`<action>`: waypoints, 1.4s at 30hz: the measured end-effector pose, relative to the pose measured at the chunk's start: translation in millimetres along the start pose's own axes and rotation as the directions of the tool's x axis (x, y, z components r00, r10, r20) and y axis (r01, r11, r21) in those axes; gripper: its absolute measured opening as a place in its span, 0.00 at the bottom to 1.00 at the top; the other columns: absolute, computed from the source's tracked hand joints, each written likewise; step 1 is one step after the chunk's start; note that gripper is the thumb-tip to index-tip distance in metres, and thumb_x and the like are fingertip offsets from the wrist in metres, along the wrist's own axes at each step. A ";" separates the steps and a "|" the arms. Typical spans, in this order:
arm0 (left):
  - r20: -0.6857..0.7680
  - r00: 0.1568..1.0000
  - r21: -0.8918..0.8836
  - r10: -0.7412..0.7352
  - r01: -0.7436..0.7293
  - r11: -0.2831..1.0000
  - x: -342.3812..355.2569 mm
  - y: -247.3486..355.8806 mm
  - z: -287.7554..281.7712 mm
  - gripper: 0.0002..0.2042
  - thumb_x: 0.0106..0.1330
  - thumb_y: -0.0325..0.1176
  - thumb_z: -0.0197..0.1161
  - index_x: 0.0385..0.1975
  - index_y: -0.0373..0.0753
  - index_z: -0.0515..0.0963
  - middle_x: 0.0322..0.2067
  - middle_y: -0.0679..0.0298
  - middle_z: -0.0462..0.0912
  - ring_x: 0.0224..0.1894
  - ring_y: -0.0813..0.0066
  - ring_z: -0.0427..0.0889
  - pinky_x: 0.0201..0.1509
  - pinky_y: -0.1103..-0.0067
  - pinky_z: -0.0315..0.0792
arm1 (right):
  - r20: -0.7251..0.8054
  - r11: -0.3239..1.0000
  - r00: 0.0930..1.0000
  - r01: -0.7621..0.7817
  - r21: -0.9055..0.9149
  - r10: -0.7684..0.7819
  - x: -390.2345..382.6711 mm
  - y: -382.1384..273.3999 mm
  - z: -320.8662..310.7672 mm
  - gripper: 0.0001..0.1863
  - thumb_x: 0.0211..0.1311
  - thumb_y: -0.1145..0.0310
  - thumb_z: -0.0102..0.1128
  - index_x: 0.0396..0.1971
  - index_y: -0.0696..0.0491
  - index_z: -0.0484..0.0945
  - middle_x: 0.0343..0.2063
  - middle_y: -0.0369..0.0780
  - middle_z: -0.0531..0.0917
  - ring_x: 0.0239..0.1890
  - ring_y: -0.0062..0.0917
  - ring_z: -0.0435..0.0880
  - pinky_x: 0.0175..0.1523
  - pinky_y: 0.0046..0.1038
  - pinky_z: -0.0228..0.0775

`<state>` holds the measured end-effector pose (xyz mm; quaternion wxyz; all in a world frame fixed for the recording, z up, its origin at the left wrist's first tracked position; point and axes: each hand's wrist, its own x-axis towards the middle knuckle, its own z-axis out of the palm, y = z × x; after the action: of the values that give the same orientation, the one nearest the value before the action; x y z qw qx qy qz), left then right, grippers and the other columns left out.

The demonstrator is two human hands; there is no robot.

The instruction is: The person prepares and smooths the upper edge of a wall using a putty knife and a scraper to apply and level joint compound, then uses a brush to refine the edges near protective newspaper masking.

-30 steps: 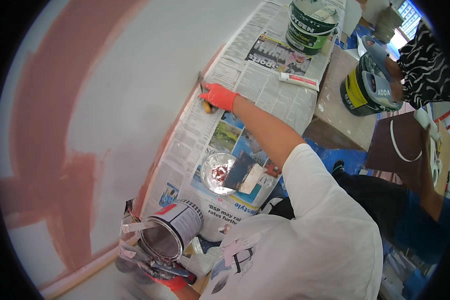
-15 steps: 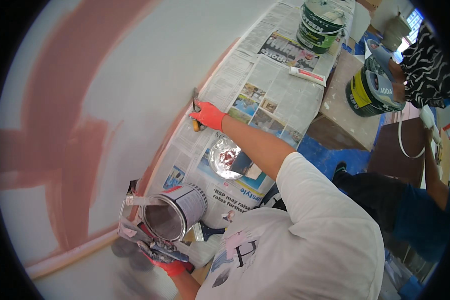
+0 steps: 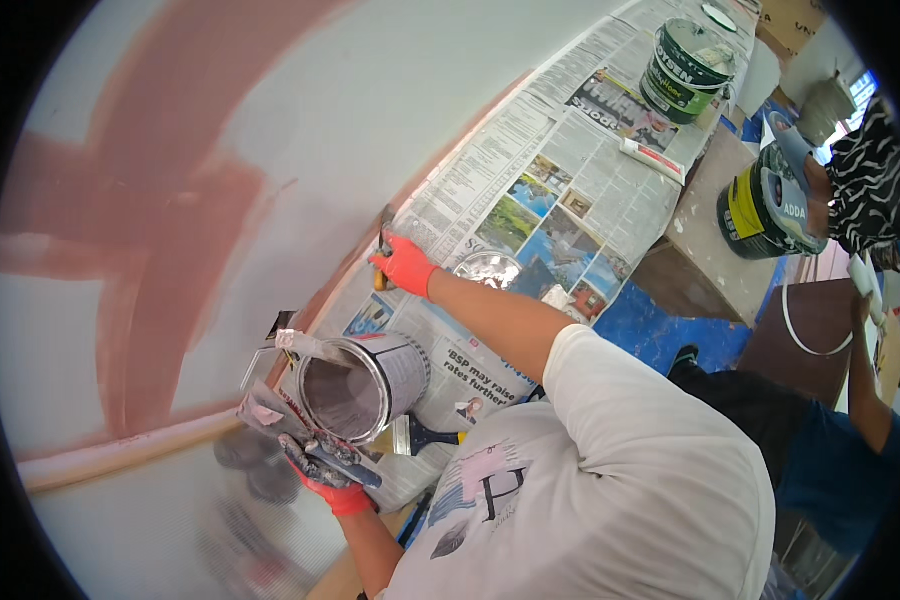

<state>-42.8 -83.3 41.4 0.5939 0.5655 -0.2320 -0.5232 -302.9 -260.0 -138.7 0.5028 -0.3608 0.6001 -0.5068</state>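
My right hand (image 3: 407,265), in a red-orange glove, is closed round a small putty knife (image 3: 380,280) with a yellowish handle. The knife's blade points up beside the wall's lower edge. Lower down, my left hand (image 3: 332,488), gloved alike with grey-smeared fingers, grips a flat trowel (image 3: 275,412) carrying pinkish putty, with a dark blue handle. Just above that hand a paint can (image 3: 390,378) shows its open, grey-coated mouth, with a coated flat strip (image 3: 315,346) across the rim. A silvery round lid (image 3: 490,268) lies partly hidden behind my right forearm.
Newspaper (image 3: 530,130) covers the work surface, with a paintbrush (image 3: 420,436), a white tube (image 3: 653,160) and a green bucket (image 3: 685,72) on it. The wall (image 3: 185,200) bears pink patches. At right, a co-worker's hand (image 3: 818,190) touches another bucket (image 3: 770,205); a person in dark blue (image 3: 840,450) is nearby.
The view has shifted. My right hand with the putty knife has moved along the wall's edge toward the paint can, and its forearm now covers more of the lid. My left hand still grips the trowel.
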 end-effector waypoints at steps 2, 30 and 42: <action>0.125 0.988 -0.065 -0.090 0.099 0.993 6.5 4.2 -6.8 0.24 0.67 0.61 0.50 0.24 0.44 0.73 0.16 0.66 0.73 0.13 0.71 0.71 0.19 0.76 0.69 | 0.054 0.998 0.997 -0.053 0.030 0.051 -9.8 -4.8 8.0 0.38 0.58 0.60 0.65 0.66 0.56 0.60 0.45 0.53 0.80 0.47 0.40 0.81 0.49 0.34 0.74; 0.121 0.987 0.301 0.109 -0.141 0.943 18.5 -1.2 -27.1 0.25 0.69 0.53 0.51 0.48 0.34 0.74 0.29 0.50 0.81 0.26 0.56 0.80 0.34 0.64 0.77 | -0.423 0.995 0.903 0.037 -0.095 -0.074 34.2 -59.4 -323.7 0.36 0.58 0.62 0.53 0.68 0.50 0.57 0.31 0.47 0.83 0.33 0.33 0.83 0.41 0.34 0.74; 0.052 0.989 -0.088 -0.139 0.143 0.986 -6.2 7.5 1.3 0.32 0.68 0.64 0.45 0.26 0.37 0.79 0.12 0.60 0.75 0.10 0.68 0.73 0.15 0.75 0.73 | -0.368 0.998 0.930 -0.027 -0.051 0.007 149.8 -52.5 -366.0 0.38 0.60 0.62 0.58 0.67 0.58 0.56 0.47 0.53 0.80 0.43 0.40 0.82 0.44 0.35 0.75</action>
<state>-43.3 -79.8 50.5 0.5751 0.5408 -0.1808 -0.5866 -696.7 -323.2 -130.4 0.3761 -0.2680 0.7003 -0.5443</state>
